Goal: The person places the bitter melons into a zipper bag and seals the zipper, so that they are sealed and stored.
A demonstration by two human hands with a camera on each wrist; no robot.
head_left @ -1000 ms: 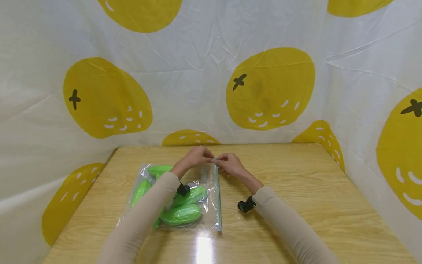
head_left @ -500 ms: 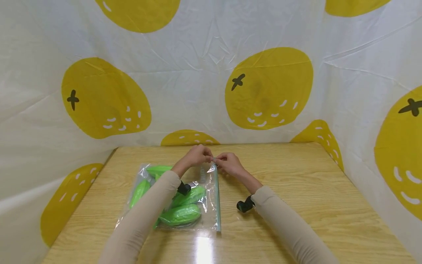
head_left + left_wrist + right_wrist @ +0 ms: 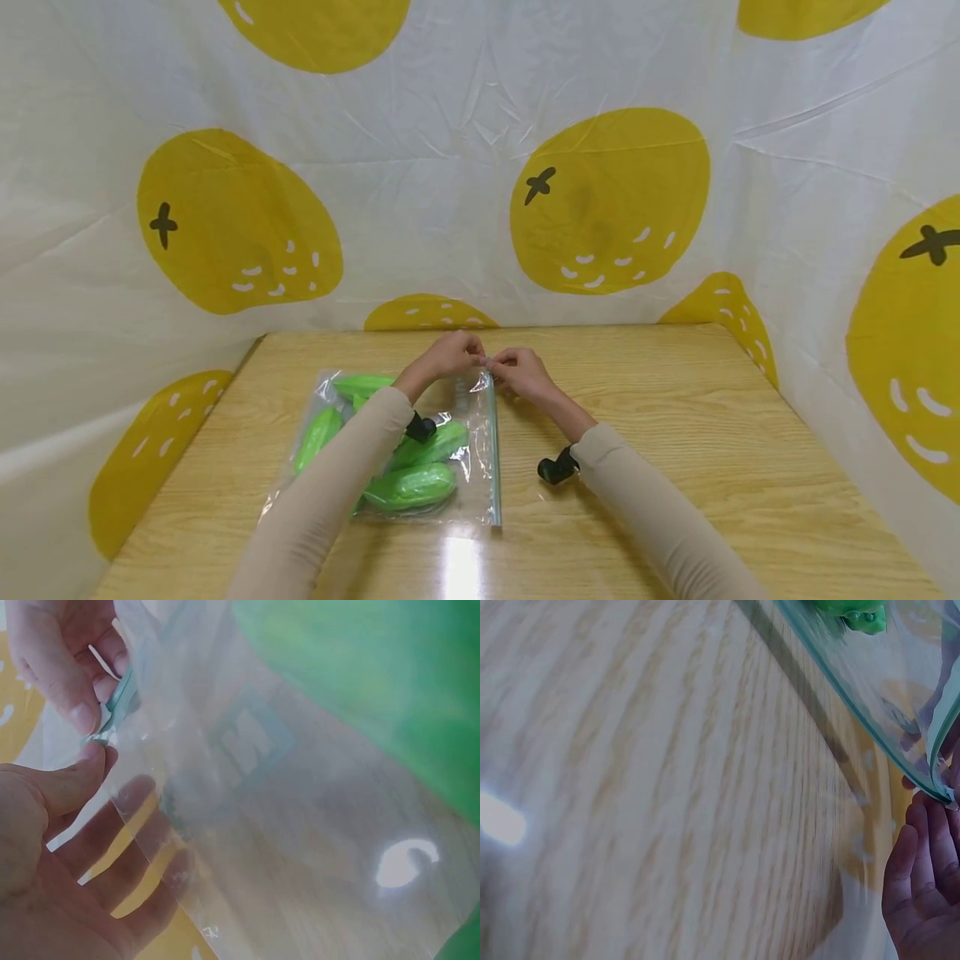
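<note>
A clear zip bag [image 3: 476, 458] lies on the table with several green, elongated, ridged pieces [image 3: 412, 487] inside. Its teal zip strip [image 3: 495, 467] runs along the right side. At the far end of that strip my left hand [image 3: 452, 354] pinches the bag's corner between thumb and finger. In the left wrist view, the other fingers [image 3: 135, 862] spread behind the clear film. My right hand [image 3: 525, 373] pinches the strip right beside the left fingertips. Seen from the right wrist, the two teal edges [image 3: 855, 709] part from each other near this corner. My left forearm hides part of the bag.
The wooden table [image 3: 675, 417] extends on both sides of the bag. A white curtain [image 3: 420, 217] with yellow fruit prints stands behind and at both sides. Small black cameras sit at the left wrist [image 3: 420, 427] and right wrist [image 3: 557, 468].
Both hands stay at the bag's far corner, with only slight shifts of the fingers at the zip strip. The head view has shifted a little. The bag and its contents lie as before.
</note>
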